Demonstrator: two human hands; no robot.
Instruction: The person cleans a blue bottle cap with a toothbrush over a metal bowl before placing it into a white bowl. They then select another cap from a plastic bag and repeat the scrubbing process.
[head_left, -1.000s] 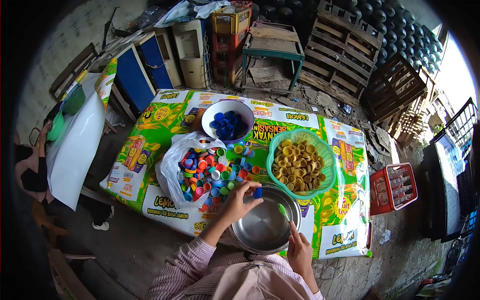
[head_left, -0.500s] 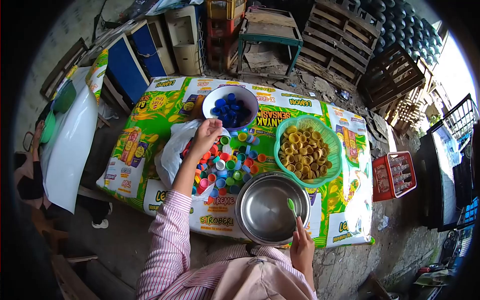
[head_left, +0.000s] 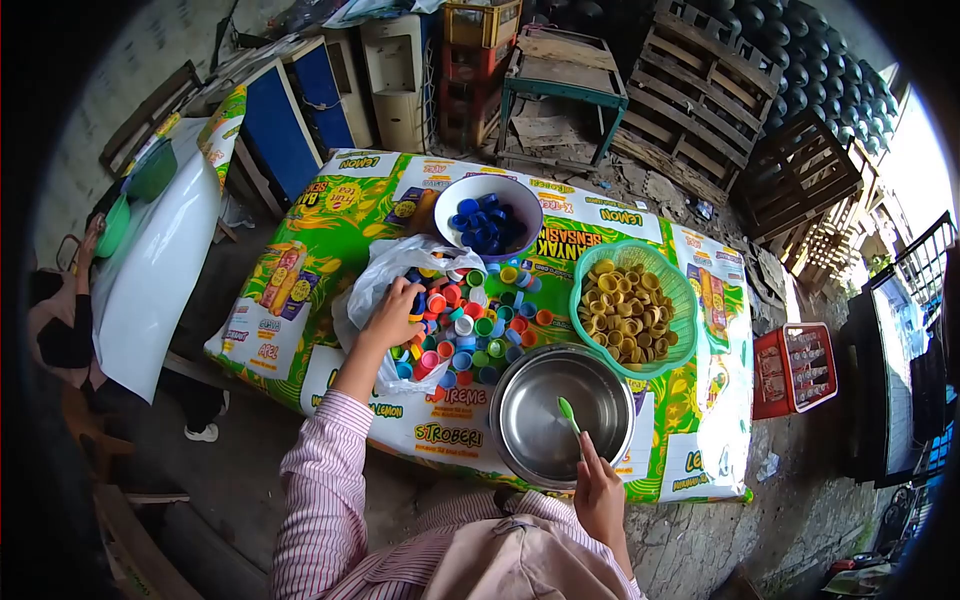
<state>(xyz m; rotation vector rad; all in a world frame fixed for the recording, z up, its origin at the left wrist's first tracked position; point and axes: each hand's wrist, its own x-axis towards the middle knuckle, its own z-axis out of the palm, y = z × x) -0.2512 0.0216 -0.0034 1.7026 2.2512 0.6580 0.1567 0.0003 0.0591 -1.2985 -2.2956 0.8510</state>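
My left hand (head_left: 388,318) is at the left side of a heap of mixed bottle caps (head_left: 482,327), its fingers curled down around a blue bottle cap (head_left: 418,303). The heap spills from a white plastic bag (head_left: 362,292) that lies under my wrist. In my right hand (head_left: 598,497) is a slim green-and-white toothbrush (head_left: 567,410), its green head over the inside of a steel basin (head_left: 515,455). A white bowl (head_left: 452,197) of dark blue caps stands behind the heap. To the right, a mint-green basket (head_left: 683,300) holds yellow caps.
A printed plastic sheet (head_left: 290,225) covers the table. On the left, another person's hand (head_left: 93,235) is beside a green bowl (head_left: 115,228) at a second table. A red crate (head_left: 765,375) stands right of my table; wooden pallets (head_left: 690,95) and a small table (head_left: 565,60) lie beyond.
My left hand has come down from near the white bowl into the left side of the heap. My right hand still holds the toothbrush, now tilted more to the left. The view has shifted slightly.
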